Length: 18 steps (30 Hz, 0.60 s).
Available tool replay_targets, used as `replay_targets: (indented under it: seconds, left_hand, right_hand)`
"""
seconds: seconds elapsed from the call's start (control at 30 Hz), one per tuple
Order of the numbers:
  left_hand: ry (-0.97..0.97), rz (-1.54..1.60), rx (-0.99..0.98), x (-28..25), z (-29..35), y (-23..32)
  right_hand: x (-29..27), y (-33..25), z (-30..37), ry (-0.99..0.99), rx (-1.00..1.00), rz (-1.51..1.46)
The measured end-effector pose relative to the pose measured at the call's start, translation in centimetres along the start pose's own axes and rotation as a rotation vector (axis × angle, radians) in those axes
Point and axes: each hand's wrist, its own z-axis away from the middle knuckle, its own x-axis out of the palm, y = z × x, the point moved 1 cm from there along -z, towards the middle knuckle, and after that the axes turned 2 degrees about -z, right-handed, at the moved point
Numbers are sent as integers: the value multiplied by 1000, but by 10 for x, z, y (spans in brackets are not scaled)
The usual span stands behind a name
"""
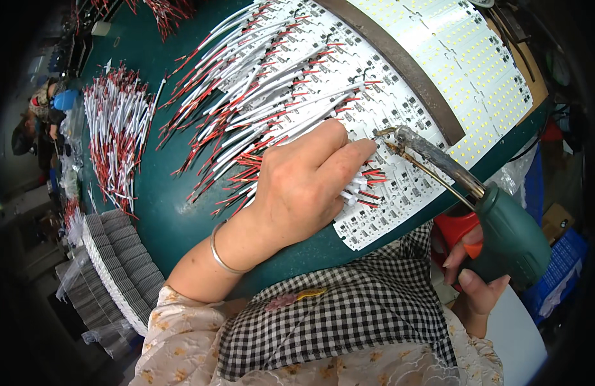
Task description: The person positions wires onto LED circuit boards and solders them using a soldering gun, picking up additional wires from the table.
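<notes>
My left hand (300, 177), with a bracelet at its wrist, is closed over a bunch of white-sleeved wires with red and black ends (358, 191), which poke out below its fingers. Its thumb and forefinger pinch close to the surface of a white circuit board panel (355, 235); what lies right between those fingertips is hidden. My right hand (477, 286) grips a green soldering gun (513, 235) with a red-orange trigger. The gun's metal tip and thin feed tube reach the board just right of my left fingertips.
Rows of white wires (246, 96) lie across the panel. A brown bar (407, 61) separates it from boards with yellow LEDs (487, 96). A loose wire pile (120, 128) sits left on the green table (181, 219). Grey stacked parts (120, 257) stand lower left.
</notes>
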Motion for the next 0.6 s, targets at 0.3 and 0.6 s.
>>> replay_targets:
  seconds: [0.3,0.6]
  left_hand:
    - [-1,44,5,0,-1,1]
    - [19,2,8,0,0,0]
  right_hand:
    - [16,5,-5,160,-37,60]
    - [-2,-3,-2,124,-14,-79]
